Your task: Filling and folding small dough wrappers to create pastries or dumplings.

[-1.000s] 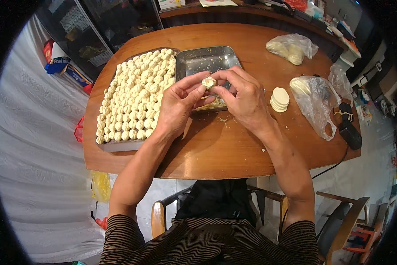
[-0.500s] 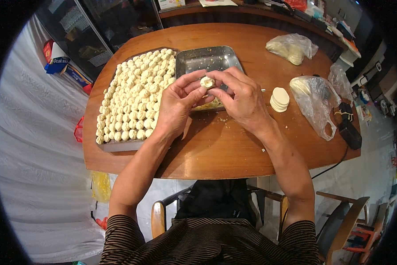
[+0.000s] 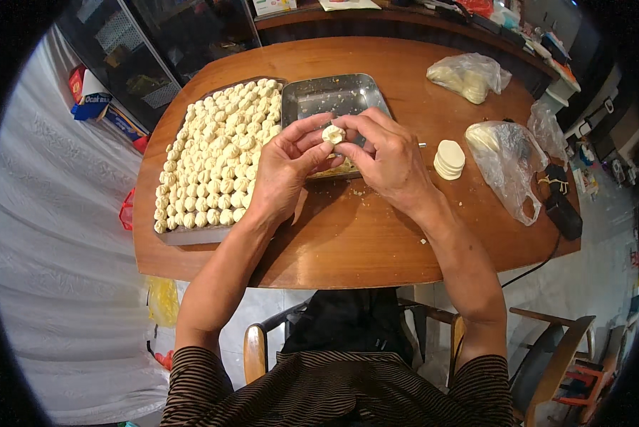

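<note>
Between both hands I hold a small pale dumpling (image 3: 333,134), its gathered top facing up. My left hand (image 3: 288,162) grips its left side with thumb and fingers, and my right hand (image 3: 385,153) pinches the dough from the right. Below them is a metal pan (image 3: 334,87) with bits of filling stuck inside; my hands hide its near part. On the left, a tray (image 3: 191,236) is covered in rows of pleated dumplings (image 3: 223,153). Right of my hands stands a short stack of round dough wrappers (image 3: 450,160).
Two clear plastic bags, one at the far right (image 3: 469,77) and one nearer (image 3: 503,160), hold pale wrappers. A black adapter (image 3: 563,217) with a cord lies at the right edge of the wooden table (image 3: 341,249). Chairs (image 3: 558,356) stand at the near side.
My fingers have shifted very slightly around the dumpling, and its top looks a bit more gathered. The tray, pan and wrapper stack look the same.
</note>
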Tool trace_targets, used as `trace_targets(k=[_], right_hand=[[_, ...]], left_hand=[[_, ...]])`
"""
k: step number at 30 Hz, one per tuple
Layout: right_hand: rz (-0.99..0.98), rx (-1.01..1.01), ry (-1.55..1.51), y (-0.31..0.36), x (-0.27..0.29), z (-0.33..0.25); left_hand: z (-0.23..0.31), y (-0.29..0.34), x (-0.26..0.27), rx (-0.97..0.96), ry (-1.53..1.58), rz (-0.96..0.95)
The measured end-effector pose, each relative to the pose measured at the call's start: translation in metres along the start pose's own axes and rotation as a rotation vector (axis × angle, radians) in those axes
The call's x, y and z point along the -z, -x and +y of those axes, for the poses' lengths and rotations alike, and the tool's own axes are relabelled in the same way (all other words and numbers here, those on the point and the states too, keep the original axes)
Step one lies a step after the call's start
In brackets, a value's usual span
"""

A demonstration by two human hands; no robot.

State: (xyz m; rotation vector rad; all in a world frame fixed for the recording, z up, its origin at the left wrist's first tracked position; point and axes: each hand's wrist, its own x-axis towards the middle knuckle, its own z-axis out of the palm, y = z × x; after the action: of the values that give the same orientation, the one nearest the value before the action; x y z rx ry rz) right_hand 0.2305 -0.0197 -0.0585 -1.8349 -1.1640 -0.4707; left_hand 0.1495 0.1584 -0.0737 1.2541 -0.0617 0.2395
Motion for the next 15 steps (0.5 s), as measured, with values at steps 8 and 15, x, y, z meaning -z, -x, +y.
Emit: trace_targets(k=[8, 15], right_hand=[[0.009, -0.003, 0.017, 0.0, -0.0013, 0.0008], [0.063, -0.06, 0.02, 0.0008, -0.0038, -0.0033]], left_hand=[[0.0025, -0.0005, -0.0016, 0.042, 0.024, -0.011], [-0.0014, -0.003, 0.0033, 0.044, 0.102, 0.002]])
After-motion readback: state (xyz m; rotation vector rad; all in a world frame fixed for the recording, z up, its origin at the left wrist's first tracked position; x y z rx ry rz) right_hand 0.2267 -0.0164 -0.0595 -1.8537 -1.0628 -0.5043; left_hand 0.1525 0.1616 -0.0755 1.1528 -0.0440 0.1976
